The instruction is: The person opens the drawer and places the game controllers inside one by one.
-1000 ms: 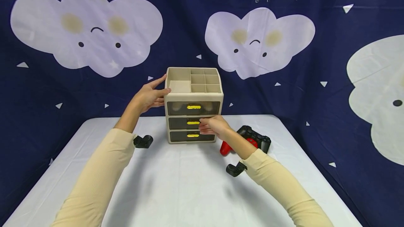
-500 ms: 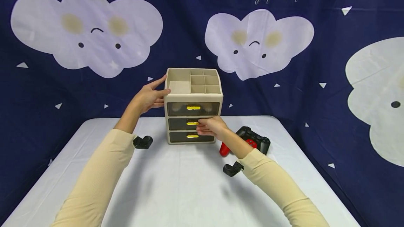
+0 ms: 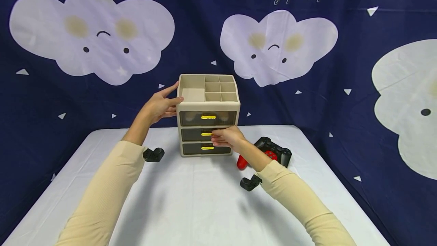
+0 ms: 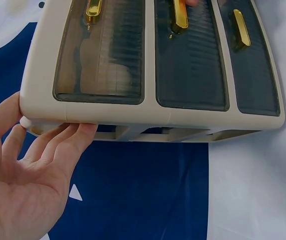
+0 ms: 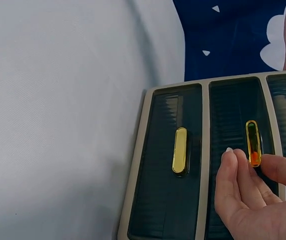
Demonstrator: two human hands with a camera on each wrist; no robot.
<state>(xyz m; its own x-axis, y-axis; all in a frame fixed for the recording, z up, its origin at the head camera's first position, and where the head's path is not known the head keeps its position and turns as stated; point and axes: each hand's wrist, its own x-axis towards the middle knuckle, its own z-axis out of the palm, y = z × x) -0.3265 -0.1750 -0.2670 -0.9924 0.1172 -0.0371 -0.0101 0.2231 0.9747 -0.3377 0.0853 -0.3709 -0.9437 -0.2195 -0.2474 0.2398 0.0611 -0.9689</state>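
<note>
A beige desktop drawer organizer point(image 3: 208, 106) stands at the back of the table, with three dark see-through drawers. My left hand point(image 3: 159, 105) holds it steady at its upper left side, fingers spread and fairly straight, thumb at the top front rim; in the left wrist view that hand point(image 4: 35, 175) reaches along the side wall. At the middle drawer point(image 5: 230, 105), my right hand point(image 3: 229, 137) pinches the right end of the gold handle point(image 5: 253, 143) between thumb and fingers. All three drawers sit flush in the frame. Pale shapes show dimly through the top drawer point(image 3: 195, 121).
A black and red game controller point(image 3: 273, 150) lies to the right of the organizer, partly behind the right forearm. The organizer's top has open compartments point(image 3: 220, 87). A dark blue cloud-print curtain point(image 3: 198, 29) hangs behind the white table point(image 3: 198, 200).
My right hand has shifted slightly left, further onto the middle drawer's handle. The left hand stays at the organizer's side, and the drawers look the same.
</note>
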